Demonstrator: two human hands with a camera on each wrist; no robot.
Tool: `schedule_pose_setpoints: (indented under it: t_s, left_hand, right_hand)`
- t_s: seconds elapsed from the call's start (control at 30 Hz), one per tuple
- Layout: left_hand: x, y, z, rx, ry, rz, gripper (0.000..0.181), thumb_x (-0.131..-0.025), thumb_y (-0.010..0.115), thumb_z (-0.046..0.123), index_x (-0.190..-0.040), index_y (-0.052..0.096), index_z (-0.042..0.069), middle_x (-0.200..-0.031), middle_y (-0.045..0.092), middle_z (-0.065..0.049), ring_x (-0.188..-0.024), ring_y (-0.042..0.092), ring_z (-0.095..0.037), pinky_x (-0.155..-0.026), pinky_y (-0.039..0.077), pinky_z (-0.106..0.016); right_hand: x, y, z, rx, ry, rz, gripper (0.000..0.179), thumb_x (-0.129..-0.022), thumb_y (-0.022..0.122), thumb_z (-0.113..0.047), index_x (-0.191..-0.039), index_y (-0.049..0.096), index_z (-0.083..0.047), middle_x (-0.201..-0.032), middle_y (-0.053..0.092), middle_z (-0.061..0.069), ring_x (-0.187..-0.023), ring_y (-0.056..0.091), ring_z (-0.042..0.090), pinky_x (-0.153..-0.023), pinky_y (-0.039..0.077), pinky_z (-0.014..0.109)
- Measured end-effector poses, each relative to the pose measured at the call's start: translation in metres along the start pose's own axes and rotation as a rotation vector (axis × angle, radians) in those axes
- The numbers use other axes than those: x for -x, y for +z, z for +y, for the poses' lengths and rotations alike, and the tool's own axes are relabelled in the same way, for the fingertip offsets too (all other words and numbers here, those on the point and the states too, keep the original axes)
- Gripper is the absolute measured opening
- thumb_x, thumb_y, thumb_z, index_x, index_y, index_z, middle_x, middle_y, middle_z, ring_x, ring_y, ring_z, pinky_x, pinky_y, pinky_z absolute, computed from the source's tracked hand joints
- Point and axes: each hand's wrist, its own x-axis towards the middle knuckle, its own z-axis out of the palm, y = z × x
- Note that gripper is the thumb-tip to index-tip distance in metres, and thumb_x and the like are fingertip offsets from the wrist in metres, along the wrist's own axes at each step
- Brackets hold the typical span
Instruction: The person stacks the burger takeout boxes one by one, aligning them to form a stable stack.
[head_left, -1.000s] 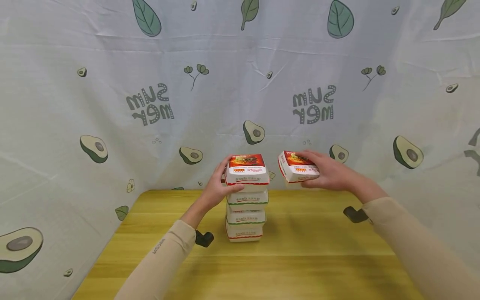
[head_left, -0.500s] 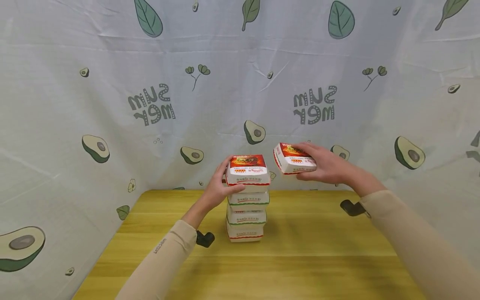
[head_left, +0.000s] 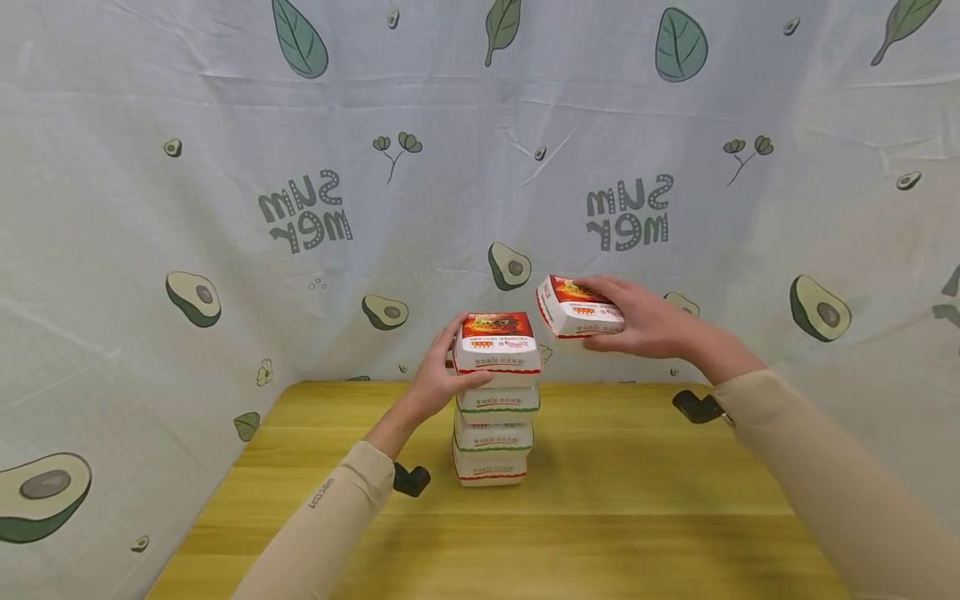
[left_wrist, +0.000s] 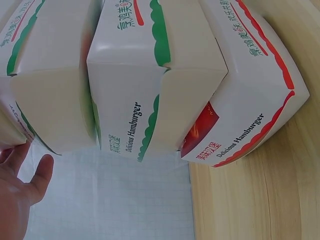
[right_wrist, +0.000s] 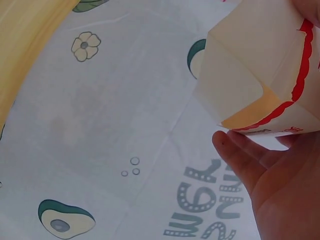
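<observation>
Several white hamburger boxes stand in a stack on the table, some with red scalloped trim and some with green. My left hand (head_left: 435, 379) grips the top hamburger box (head_left: 498, 342) from its left side, thumb across the front. Close beside the stack in the left wrist view are a green-trimmed box (left_wrist: 125, 100) and the red-trimmed bottom box (left_wrist: 250, 100). To the right of the stack and slightly higher, my right hand (head_left: 645, 321) holds another red-trimmed hamburger box (head_left: 581, 312) in the air, a little tilted. Its pale underside shows in the right wrist view.
The yellow wood-grain table (head_left: 600, 533) bears the stack near its back edge. Behind it hangs a pale cloth (head_left: 450, 192) printed with avocados and leaves. A black wrist mount (head_left: 411, 481) sticks out by the left cuff, another (head_left: 697, 407) by the right.
My right hand has raised its hamburger box and brought it left, nearer the top of the stack. The left hand stays on the top box, and the stack has not moved.
</observation>
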Motion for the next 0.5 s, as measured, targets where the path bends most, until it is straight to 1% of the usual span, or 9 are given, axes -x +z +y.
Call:
schedule_pose_setpoints:
  t_s: [0.13,0.2,0.43,0.5]
  left_hand:
    - [0.000,0.001,-0.001,-0.001,0.004,0.003,0.099,-0.083,0.083,0.032,-0.160,0.020,0.036,-0.154,0.033,-0.005,-0.132,0.046,-0.029,-0.107,0.044,-0.054]
    - [0.000,0.001,-0.001,-0.002,0.000,0.006,0.098,-0.083,0.083,0.032,-0.159,0.021,0.037,-0.154,0.033,-0.005,-0.132,0.046,-0.028,-0.108,0.043,-0.053]
    - [0.000,0.002,0.002,0.008,0.007,0.008,0.100,-0.084,0.082,0.028,-0.161,0.020,0.029,-0.155,0.031,-0.008,-0.132,0.046,-0.031,-0.107,0.043,-0.055]
    - [0.000,0.002,0.003,0.009,0.004,0.006,0.099,-0.083,0.082,0.029,-0.161,0.020,0.030,-0.155,0.031,-0.007,-0.132,0.046,-0.030,-0.107,0.043,-0.054]
  right_hand:
    - [-0.002,-0.003,-0.004,0.008,-0.001,-0.002,0.087,-0.085,0.078,-0.046,-0.157,0.032,-0.026,-0.154,0.040,0.010,-0.122,0.047,0.030,-0.094,0.044,0.054]
    - [-0.003,-0.005,-0.006,0.008,-0.001,-0.005,0.087,-0.085,0.078,-0.047,-0.157,0.032,-0.026,-0.153,0.041,0.009,-0.122,0.047,0.029,-0.095,0.044,0.053]
    - [-0.011,-0.010,-0.016,0.004,-0.028,-0.018,0.088,-0.086,0.078,-0.045,-0.157,0.032,-0.024,-0.153,0.041,0.010,-0.125,0.047,0.030,-0.098,0.044,0.056]
    - [-0.013,-0.012,-0.019,0.010,-0.033,-0.026,0.088,-0.086,0.077,-0.046,-0.157,0.031,-0.024,-0.153,0.041,0.010,-0.125,0.047,0.031,-0.098,0.044,0.057]
